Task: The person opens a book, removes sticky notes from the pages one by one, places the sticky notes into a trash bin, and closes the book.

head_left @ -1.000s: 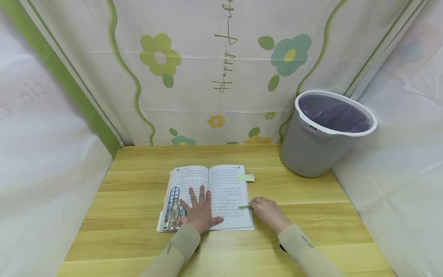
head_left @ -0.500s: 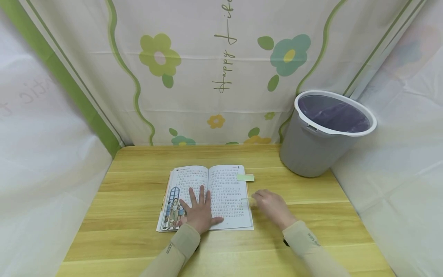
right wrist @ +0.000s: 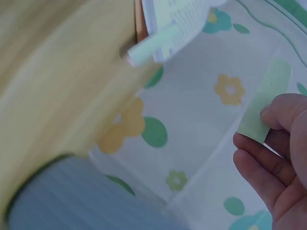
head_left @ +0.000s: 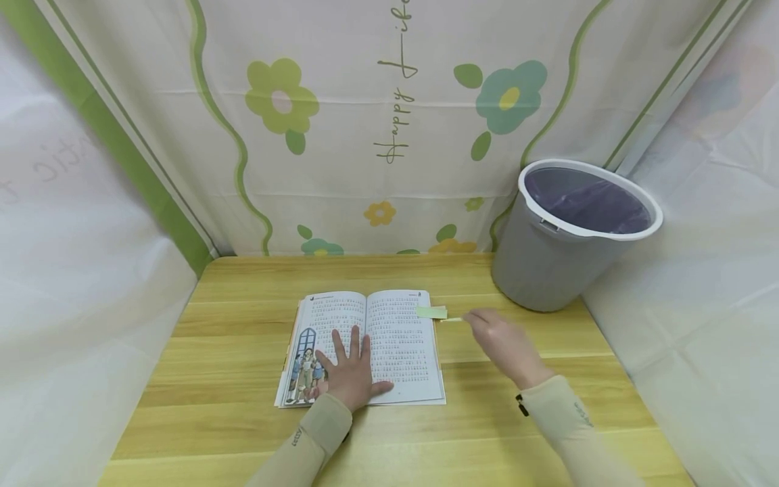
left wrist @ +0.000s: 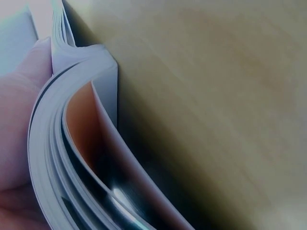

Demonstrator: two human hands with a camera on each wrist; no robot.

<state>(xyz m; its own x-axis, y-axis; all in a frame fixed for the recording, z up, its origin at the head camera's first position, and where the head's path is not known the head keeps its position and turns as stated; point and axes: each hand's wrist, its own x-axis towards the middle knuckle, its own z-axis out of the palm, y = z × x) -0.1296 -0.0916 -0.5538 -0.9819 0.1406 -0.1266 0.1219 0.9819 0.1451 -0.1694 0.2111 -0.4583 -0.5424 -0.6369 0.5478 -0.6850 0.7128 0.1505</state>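
While the left hand [head_left: 349, 380] lies spread on the open book [head_left: 398, 338], grip released, a green tab [head_left: 431, 312] juts off its right edge; the right hand [head_left: 505, 343] pinches a pale strip [right wrist: 265, 96] just beside the book; probably tab-peeling, so next move wants a snug pinch.

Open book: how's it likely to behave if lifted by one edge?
Probably floppy: its pages bow and separate in the left wrist view. The book could fold shut, since it lies open under the left hand. The green tab might snag, as it juts past the page edge.
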